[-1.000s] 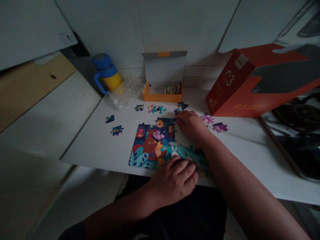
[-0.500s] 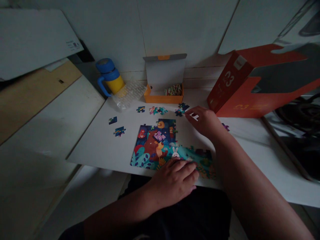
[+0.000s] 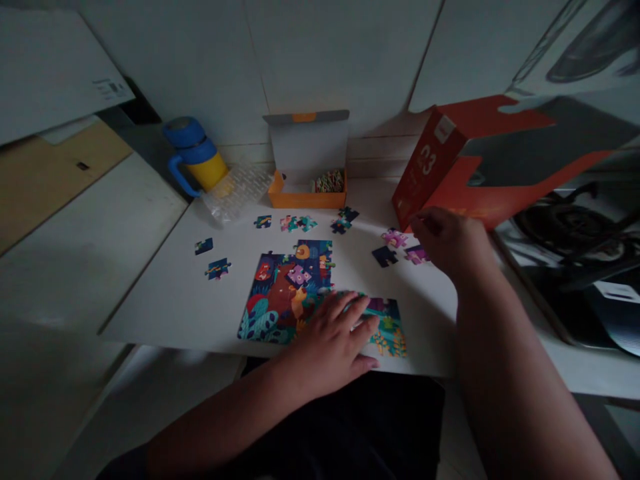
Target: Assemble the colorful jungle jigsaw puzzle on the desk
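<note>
A partly assembled jigsaw puzzle (image 3: 273, 293) with a bear and forest picture lies near the table's front edge. My left hand (image 3: 340, 333) rests flat across its lower middle, fingers spread, hiding part of the picture. A loose purple puzzle piece (image 3: 299, 275) lies on top of the puzzle. My right hand (image 3: 450, 243) is raised at the right with fingers curled together; whether they pinch anything is hidden. Just left of it lie a pink-purple piece (image 3: 394, 237), a purple piece (image 3: 416, 254) and a dark blue piece (image 3: 385, 257).
More loose pieces lie behind the puzzle (image 3: 345, 220) and at left (image 3: 218, 269). An open orange box (image 3: 307, 200) stands at the back. Beside it are bubble wrap (image 3: 240, 193) and a blue-yellow flask (image 3: 200, 160). A large red box (image 3: 445, 167) and gas stove (image 3: 575, 240) flank the right.
My right hand has moved right, from the dark blue pieces behind the puzzle to the purple ones. My left hand has slid slightly up the puzzle and spread its fingers. The view has shifted.
</note>
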Demonstrator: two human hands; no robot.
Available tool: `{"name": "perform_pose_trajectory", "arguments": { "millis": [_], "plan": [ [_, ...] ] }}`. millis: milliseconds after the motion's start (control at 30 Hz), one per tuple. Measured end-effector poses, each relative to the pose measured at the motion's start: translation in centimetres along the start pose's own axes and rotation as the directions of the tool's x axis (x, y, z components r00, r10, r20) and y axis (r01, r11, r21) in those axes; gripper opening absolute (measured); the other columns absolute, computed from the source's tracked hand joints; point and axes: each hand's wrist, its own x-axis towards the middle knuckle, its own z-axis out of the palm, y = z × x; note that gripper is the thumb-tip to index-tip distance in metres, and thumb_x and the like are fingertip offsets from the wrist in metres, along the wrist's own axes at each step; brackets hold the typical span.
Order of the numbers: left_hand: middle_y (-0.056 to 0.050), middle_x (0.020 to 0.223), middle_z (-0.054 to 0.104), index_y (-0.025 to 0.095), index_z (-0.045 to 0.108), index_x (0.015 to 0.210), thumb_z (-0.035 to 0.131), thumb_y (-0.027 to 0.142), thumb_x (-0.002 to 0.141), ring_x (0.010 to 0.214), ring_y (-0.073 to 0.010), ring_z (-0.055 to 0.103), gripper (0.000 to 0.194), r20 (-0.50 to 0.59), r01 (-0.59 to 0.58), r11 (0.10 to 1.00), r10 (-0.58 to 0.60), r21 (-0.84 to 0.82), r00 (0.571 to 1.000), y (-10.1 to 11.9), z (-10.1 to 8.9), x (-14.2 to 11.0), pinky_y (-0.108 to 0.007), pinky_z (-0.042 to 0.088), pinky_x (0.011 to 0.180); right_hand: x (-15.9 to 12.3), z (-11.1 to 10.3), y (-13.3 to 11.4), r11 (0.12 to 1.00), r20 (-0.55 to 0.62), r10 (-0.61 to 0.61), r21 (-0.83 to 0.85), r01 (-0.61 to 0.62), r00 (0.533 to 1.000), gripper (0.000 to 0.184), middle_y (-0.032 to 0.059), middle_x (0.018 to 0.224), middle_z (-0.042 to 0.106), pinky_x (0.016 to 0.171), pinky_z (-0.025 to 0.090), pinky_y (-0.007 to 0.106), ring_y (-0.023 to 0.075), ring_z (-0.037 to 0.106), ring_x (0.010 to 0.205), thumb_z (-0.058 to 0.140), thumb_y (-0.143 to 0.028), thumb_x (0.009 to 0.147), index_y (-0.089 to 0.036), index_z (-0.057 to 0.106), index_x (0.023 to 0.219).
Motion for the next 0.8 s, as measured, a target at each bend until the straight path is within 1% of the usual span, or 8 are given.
{"name": "perform_pose_trajectory", "arguments": {
  "millis": [67,167,300,400,500,633,700,800],
  "plan": [
    [-0.013,0.171,0.046,0.02,0.054,0.155,0.071,0.066,0.098,0.16,-0.0355,0.036,0.075,0.012,0.016,1.0,-0.016,-0.009,1.0,-0.3,0.2,0.2,-0.059,0.035,0.132,0.0,0.1,-0.1,1.0,0.011,-0.015,-0.006,0.016,1.0,0.029,0.0108,0.086,0.079,0.067,0.045,0.035,0.0254,0.071,0.073,0.06,-0.043,0.101,-0.022,0.079,0.105],
    [-0.013,0.171,0.046,0.021,0.051,0.16,0.069,0.07,0.098,0.158,-0.0345,0.039,0.081,0.015,0.038,0.999,-0.037,-0.025,0.999,-0.7,0.4,0.2,-0.056,0.037,0.131,0.0,0.3,0.1,0.999,0.051,-0.001,-0.034,0.003,0.999,0.028,0.0108,0.082,0.078,0.065,0.042,0.034,0.024,0.069,0.068,0.059,-0.042,0.101,-0.022,0.079,0.1],
    [-0.015,0.166,0.051,0.02,0.055,0.157,0.066,0.069,0.1,0.15,-0.0345,0.047,0.076,-0.011,0.067,0.998,-0.067,-0.014,0.998,-1.0,0.2,-0.1,-0.054,0.042,0.126,-0.1,0.6,0.2,0.996,0.157,-0.007,-0.091,0.022,0.988,0.029,0.0096,0.076,0.076,0.06,0.037,0.033,0.0225,0.065,0.064,0.059,-0.042,0.101,-0.023,0.079,0.091],
    [-0.015,0.161,0.054,0.02,0.056,0.156,0.067,0.068,0.099,0.146,-0.0331,0.051,0.075,-0.016,0.078,0.997,-0.078,-0.026,0.997,-1.3,0.1,-0.4,-0.053,0.044,0.125,-0.3,0.9,0.0,0.996,0.24,-0.037,-0.065,0.054,0.97,0.032,0.0076,0.072,0.074,0.058,0.037,0.032,0.0205,0.063,0.061,0.061,-0.046,0.101,-0.023,0.077,0.086],
    [-0.015,0.16,0.055,0.02,0.056,0.155,0.07,0.068,0.098,0.145,-0.0332,0.053,0.076,-0.007,0.08,0.996,-0.08,-0.029,0.997,-1.6,0.0,-0.8,-0.052,0.046,0.123,-0.5,1.3,-0.2,0.996,0.328,-0.073,-0.023,0.086,0.942,0.025,0.0058,0.075,0.075,0.059,0.039,0.032,0.0189,0.063,0.061,0.07,-0.044,0.095,-0.023,0.076,0.084],
    [-0.015,0.164,0.053,0.019,0.056,0.154,0.07,0.065,0.099,0.149,-0.0337,0.051,0.073,-0.011,0.08,0.997,-0.08,-0.014,0.997,-1.7,0.2,-1.6,-0.052,0.046,0.124,-0.6,2.0,-0.2,0.997,0.408,-0.059,-0.022,0.074,0.911,0.017,0.0033,0.072,0.075,0.059,0.039,0.032,0.0184,0.062,0.06,0.081,-0.039,0.086,-0.024,0.076,0.081],
    [-0.016,0.167,0.051,0.018,0.056,0.154,0.068,0.062,0.101,0.152,-0.0338,0.048,0.07,-0.024,0.078,0.997,-0.078,0.001,0.997,-1.5,0.4,-2.1,-0.053,0.044,0.126,-0.7,2.4,-0.3,0.996,0.428,-0.075,-0.008,0.086,0.901,0.018,0.0028,0.074,0.076,0.059,0.039,0.032,0.0182,0.062,0.061,0.08,-0.041,0.088,-0.024,0.076,0.082],
    [-0.015,0.17,0.049,0.019,0.056,0.155,0.064,0.06,0.104,0.155,-0.034,0.046,0.066,-0.056,0.081,0.996,-0.079,0.043,0.995,-1.1,0.7,-2.7,-0.054,0.041,0.128,-0.8,2.7,-0.9,0.99,0.454,-0.127,0.001,0.143,0.882,0.029,0.0033,0.072,0.074,0.059,0.037,0.033,0.0179,0.06,0.06,0.071,-0.046,0.096,-0.024,0.074,0.077]
  ]
}}
